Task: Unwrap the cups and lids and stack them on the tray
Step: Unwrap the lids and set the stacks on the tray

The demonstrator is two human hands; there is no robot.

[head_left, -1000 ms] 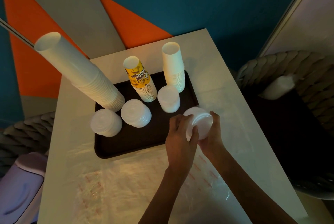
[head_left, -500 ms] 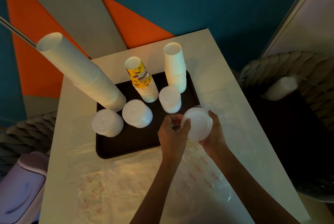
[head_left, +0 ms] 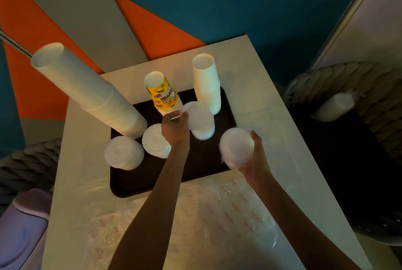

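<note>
From the head camera, a dark tray [head_left: 139,182] sits on a white table [head_left: 261,100]. At the back of the tray stand three stacks of cups: a very tall white cup stack [head_left: 91,93] on the left, a short yellow printed cup stack [head_left: 163,93] in the middle, and a medium white cup stack [head_left: 206,82] on the right. In front of them are three lid stacks: a left lid stack [head_left: 124,152] near the tray's left edge, a middle lid stack [head_left: 155,140] just beside it, and a right lid stack [head_left: 203,133] in front of the medium white cups.

The left hand [head_left: 175,127] reaches over the tray, thumb and fingers curled to pinch the left rim of a white lid [head_left: 198,116]. The lid is directly over the right lid stack; whether it touches the stack, or is more than one lid, cannot be told through the blur.

The right hand [head_left: 255,161] is at the tray's right edge, its fingers wrapped round a bundle of lids [head_left: 237,147] held upright above the tray's front right corner.

A crumpled clear plastic wrapper [head_left: 217,215] with red print lies flat on the table in front of the tray, under both forearms. A woven chair [head_left: 359,87] stands to the right of the table, with a pale wrapped sleeve [head_left: 332,106] lying on its seat.
</note>
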